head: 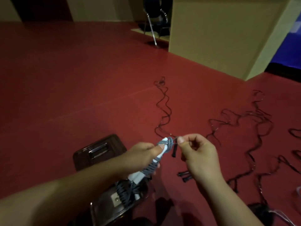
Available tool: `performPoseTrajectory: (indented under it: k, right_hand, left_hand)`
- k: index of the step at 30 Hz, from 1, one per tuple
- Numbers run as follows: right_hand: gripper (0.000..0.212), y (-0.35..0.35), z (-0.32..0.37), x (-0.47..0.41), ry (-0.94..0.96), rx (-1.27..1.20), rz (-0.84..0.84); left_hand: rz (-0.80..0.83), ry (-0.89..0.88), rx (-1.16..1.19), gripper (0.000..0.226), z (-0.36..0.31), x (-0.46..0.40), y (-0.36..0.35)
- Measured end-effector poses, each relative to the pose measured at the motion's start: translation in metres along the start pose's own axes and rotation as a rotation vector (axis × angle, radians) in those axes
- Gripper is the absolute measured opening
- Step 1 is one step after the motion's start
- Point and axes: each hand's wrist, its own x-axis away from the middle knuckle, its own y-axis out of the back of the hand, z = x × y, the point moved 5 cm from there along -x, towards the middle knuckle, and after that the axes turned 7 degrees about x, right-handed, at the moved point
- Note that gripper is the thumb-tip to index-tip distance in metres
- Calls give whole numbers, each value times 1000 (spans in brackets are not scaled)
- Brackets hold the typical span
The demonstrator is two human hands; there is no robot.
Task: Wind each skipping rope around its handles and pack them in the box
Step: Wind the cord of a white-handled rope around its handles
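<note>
Both bare forearms reach forward, close together; left hand (143, 156) curls in a fist-like grip, thumb laid flat on top, while right hand (197, 154) pinches thumb to forefinger just beside it, other fingers tucked

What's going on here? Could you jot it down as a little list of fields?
left hand: grips white handles wound with grey rope
right hand: pinches the rope end by the handle tops
box: dark, on the floor below the hands, a wound rope inside
lid: dark, lying on the floor beyond the box
loose ropes: black, several, sprawled unwound on the red floor
background: chair, pale counter
</note>
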Motion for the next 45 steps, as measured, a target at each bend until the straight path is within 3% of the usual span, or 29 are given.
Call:
performPoseTrajectory:
  k: [3,9,12,16,22,26,32,35,38,42,45]
  right_hand:
    - [5,-37,-28,7,-71,47,144]
    - [32,-110,-60,19,-59,165,436]
    - [44,-130,-80,27,-121,167,577]
    - [33,-158,-116,46,-296,215,705]
    - [23,-181,-139,60,-362,271,788]
    - [14,-173,-141,58,-416,247,755]
    - [10,-142,-150,46,-420,299,645]
    - [11,-118,-156,37,-440,365,616]
    - [15,-85,-156,22,-342,507,587]
    - [8,-21,-128,7,-226,664,656]
    - [14,47,-94,3,-280,684,603]
  left_hand:
    - [-70,111,221,34,54,-12,9]
    - [-129,407,709,31,132,-13,16]
    - [-124,432,810,29,158,-13,31]
    - [-207,507,931,24,189,-14,55]
    - [-395,648,1069,29,228,-18,89]
    - [-411,615,1032,30,237,-21,80]
    - [-262,424,844,24,208,-30,57]
    - [-403,334,690,15,208,-35,62]
    - [-493,237,557,34,197,-38,57]
    - [-227,-49,285,9,141,-53,2]
    - [6,-149,179,32,107,-74,-53]
